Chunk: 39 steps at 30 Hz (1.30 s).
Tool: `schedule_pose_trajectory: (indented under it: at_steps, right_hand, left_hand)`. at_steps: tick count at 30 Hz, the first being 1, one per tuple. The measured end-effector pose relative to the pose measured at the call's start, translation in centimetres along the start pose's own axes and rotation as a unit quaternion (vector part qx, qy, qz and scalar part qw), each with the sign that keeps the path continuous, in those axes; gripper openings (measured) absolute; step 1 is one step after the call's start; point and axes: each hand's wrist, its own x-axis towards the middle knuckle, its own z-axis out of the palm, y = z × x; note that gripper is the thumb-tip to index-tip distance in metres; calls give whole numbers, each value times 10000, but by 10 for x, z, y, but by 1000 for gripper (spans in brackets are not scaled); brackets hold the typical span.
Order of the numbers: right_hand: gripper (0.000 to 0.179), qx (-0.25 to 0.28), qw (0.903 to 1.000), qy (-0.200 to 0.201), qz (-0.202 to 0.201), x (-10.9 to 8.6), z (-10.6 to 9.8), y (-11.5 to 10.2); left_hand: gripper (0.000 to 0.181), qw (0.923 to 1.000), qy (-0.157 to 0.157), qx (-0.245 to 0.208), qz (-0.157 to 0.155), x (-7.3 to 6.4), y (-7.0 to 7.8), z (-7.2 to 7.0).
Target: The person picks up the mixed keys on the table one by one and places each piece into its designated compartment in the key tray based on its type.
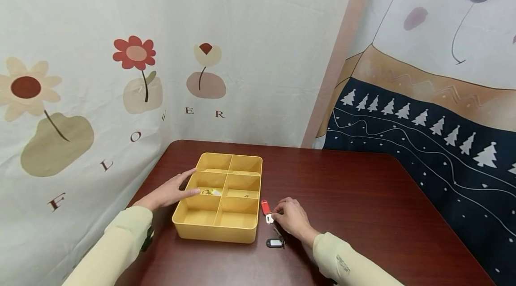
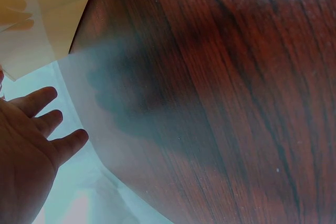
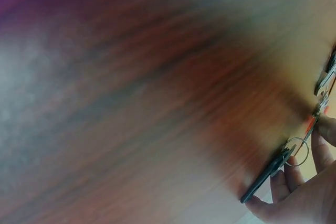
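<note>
A yellow organizer box (image 1: 215, 233) with two columns of compartments stands on the table. My left hand (image 1: 171, 191) rests at its left side, index finger on the rim and thumb over the middle-left compartment; in the left wrist view the other fingers (image 2: 67, 146) spread loosely. Right of the box, my right hand (image 1: 294, 218) pinches a key on a red key tag (image 1: 264, 207) with thumb and fingertips. A black piece with a metal ring (image 3: 297, 151) lies against its other fingers in the right wrist view. Nearer me lies a black key tag (image 1: 275, 243) with a white label.
A ring with a pale yellow tag (image 1: 215, 192) lies in the middle-left compartment, and a small dark piece (image 1: 246, 196) in the middle-right one. The dark red wooden table (image 1: 342, 187) extends to the right. Printed cloths (image 1: 262, 53) hang behind and beside it.
</note>
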Motion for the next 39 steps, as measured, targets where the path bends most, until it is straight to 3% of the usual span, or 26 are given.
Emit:
schedule_pose_trajectory:
  at_steps: [8, 13, 22, 32, 39]
  right_hand:
    - [7, 233, 9996, 114, 107, 6, -2, 2]
    - [9, 738, 9956, 571, 107, 15, -10, 4]
    - [9, 1660, 9780, 1258, 128, 33, -23, 6]
    - [5, 2864, 9442, 1503, 623, 48, -43, -3]
    - [5, 2967, 9407, 1568, 494, 57, -49, -12]
  left_hand:
    - [90, 10000, -14, -34, -39, 1, 0, 1]
    - [90, 10000, -24, -53, -32, 1, 1, 0]
    - [90, 10000, -15, -53, 0, 1, 0, -1]
    - [90, 10000, -31, -61, -26, 2, 0, -1]
    - [90, 10000, -24, -67, -3, 1, 0, -1]
